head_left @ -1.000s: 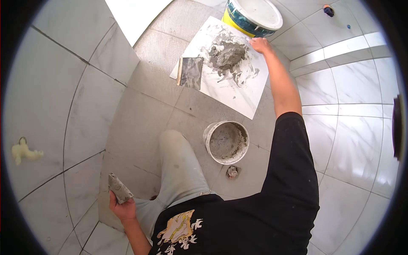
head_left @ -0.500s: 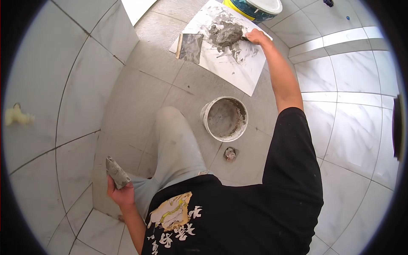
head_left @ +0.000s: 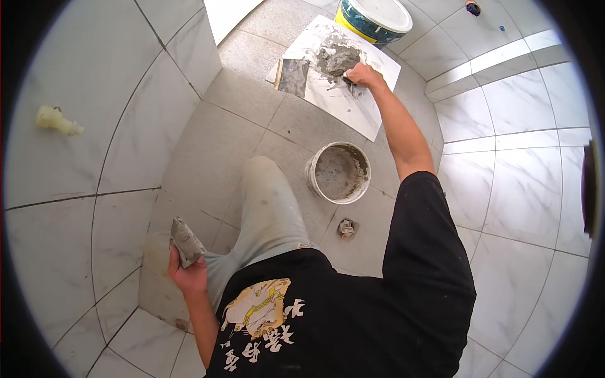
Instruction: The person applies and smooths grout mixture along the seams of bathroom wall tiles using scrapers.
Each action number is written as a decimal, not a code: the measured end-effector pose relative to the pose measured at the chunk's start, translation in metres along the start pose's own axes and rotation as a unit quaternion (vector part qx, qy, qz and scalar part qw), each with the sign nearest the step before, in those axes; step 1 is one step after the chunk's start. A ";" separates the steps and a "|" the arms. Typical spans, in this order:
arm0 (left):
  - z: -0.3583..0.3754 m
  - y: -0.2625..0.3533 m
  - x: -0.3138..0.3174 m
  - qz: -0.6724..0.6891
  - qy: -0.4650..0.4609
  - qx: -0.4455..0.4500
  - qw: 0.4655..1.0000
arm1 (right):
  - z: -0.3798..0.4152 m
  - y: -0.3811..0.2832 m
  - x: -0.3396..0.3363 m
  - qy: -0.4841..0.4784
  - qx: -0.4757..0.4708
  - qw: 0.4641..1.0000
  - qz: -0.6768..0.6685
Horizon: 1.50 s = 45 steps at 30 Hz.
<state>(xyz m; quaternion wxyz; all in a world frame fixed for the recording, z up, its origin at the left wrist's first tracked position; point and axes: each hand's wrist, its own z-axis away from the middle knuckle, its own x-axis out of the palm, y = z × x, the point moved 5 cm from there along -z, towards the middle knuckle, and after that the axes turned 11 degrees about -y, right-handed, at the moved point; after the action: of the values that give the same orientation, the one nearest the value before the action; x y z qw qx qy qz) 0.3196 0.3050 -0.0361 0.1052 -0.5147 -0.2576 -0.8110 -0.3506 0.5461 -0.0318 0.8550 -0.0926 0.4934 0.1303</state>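
Note:
At the lower left my left hand (head_left: 189, 276) is wrapped round a grey, mortar-coated piece (head_left: 186, 242), held beside my leg. My right hand (head_left: 365, 75) reaches forward and is closed on the handle of a trowel (head_left: 350, 82), whose blade is mostly hidden by mortar and fingers. Beneath it, a heap of wet grey mortar (head_left: 337, 58) lies on a white marbled board (head_left: 343, 110). A flat piece with a light edge and smeared grey face (head_left: 293, 77) rests on the board's left corner.
A white bucket (head_left: 313, 179) with grey residue stands before my knee. Near it is a drain hole with a crumpled lump (head_left: 346, 229). Behind the board stands a lidded green and yellow bucket (head_left: 373, 25). Tiled walls rise on both sides; a pale fitting (head_left: 58, 120) sticks out at left.
My right hand has drawn back toward me and left across the mortar. My left hand holds the same piece, slightly higher and further right in view. The whole view has shifted a little.

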 end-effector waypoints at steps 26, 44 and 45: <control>-0.103 -0.166 0.238 -0.049 -0.179 -0.222 0.957 | 0.369 -0.074 -0.047 0.141 -0.517 0.816 -0.218; -0.073 -0.075 0.129 0.016 -0.060 -0.119 0.991 | -0.006 0.021 0.007 -0.011 -0.033 0.999 -0.021; -0.065 -0.067 0.115 0.013 -0.036 -0.104 0.994 | -0.018 0.012 0.017 -0.008 -0.052 0.999 -0.006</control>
<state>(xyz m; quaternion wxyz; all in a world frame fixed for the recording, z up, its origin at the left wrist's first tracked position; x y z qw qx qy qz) 0.1879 0.3382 0.0237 0.0528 -0.5550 -0.1688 -0.8128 -0.3611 0.5541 -0.0555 0.8539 -0.1387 0.4784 0.1511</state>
